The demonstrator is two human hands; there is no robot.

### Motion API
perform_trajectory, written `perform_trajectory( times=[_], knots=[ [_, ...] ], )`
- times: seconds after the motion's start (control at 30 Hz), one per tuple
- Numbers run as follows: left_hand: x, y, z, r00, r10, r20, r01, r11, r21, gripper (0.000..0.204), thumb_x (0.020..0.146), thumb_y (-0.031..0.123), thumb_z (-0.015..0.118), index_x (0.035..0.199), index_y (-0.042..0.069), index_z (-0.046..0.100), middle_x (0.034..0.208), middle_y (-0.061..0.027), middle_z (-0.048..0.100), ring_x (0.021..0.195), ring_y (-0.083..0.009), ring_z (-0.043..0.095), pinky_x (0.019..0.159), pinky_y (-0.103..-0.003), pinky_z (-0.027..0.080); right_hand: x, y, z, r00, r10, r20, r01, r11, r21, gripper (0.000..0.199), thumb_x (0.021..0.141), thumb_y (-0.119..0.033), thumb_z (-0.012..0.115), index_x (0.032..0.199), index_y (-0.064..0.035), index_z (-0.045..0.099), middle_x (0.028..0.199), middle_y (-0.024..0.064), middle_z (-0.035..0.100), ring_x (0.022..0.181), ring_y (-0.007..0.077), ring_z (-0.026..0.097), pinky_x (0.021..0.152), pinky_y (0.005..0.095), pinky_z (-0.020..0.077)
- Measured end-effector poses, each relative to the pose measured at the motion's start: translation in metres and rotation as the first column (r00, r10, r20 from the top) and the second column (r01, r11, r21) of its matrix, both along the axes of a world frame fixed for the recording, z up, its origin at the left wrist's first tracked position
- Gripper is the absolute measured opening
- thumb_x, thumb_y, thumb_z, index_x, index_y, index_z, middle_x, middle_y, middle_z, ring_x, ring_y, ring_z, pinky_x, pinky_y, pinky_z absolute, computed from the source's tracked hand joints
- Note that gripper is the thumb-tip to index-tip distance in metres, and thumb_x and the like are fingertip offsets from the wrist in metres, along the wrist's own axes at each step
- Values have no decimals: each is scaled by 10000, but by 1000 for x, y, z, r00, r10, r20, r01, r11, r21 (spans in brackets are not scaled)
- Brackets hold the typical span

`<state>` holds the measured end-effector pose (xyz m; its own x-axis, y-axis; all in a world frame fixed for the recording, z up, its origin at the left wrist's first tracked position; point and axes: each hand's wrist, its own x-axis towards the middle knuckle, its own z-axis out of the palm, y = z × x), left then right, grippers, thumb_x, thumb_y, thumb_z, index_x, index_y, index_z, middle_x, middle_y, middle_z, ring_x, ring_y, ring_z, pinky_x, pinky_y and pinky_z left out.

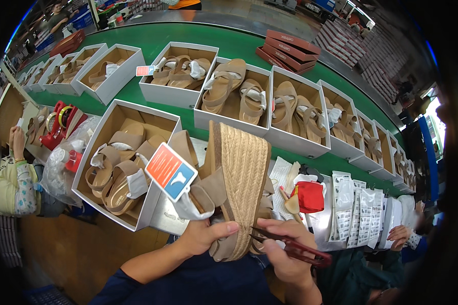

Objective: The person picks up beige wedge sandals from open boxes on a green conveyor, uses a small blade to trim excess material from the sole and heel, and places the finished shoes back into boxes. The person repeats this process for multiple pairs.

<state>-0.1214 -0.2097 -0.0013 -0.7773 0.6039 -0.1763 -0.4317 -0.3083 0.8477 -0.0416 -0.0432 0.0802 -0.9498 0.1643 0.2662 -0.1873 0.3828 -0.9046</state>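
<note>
My left hand (pixel 203 238) grips a beige wedge sandal (pixel 241 168), its thumb pressed on the woven, rope-covered side of the sole. The sandal is held with this side toward me. From its strap hangs an orange and blue hang tag (pixel 172 173). In my right hand (pixel 289 249) is a pair of thread snips (pixel 301 252) with a dark red handle. Their dark blades point left, against or very close to the lower, narrow part of the wedge; contact cannot be made out. Behind my fingers part of the sandal straps is hidden.
An open white box (pixel 94 147) of sandals stands at left. More boxed sandals (pixel 234 94) line the green conveyor (pixel 247 40), with red-brown lids (pixel 290 48) behind. At right are a red cushion (pixel 309 196) and plastic packets (pixel 359 208). Co-workers' hands (pixel 401 235) show at both sides.
</note>
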Motion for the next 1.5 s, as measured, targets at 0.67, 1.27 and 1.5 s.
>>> perform_trajectory(
  times=[0.67, 1.27, 1.5],
  knots=[
    [0, -6, -9, 1000, -2, -6, 1, 997, -80, 868, 756, 257, 675, 1484, 2, 276, 1349, -164, 507, 1224, -267, 543, 1066, -407, 439, -5, -16, 1, 999, 30, -26, -21, 957, 289, 194, 795, 5, 746, 955, 36, 641, 892, 204, 694, 861, 304, 723, 768, 366, 583],
    [0, -6, -10, 993, 33, 113, -37, 999, 37, 896, 738, 296, 649, 1481, -26, 266, 1339, -187, 522, 1222, -282, 552, 1061, -403, 441, -6, -21, -12, 990, -10, -141, 41, 976, 215, 267, 731, 36, 781, 969, 28, 660, 865, 202, 719, 798, 289, 747, 658, 301, 596],
    [0, -9, -11, 994, 40, 103, -41, 999, 3, 903, 734, 310, 655, 1478, -26, 270, 1335, -184, 520, 1216, -273, 552, 1052, -395, 446, -10, -22, -13, 985, 20, -169, 24, 966, 257, 269, 733, 36, 781, 972, 20, 657, 857, 190, 716, 796, 294, 748, 645, 309, 602]
  ],
)
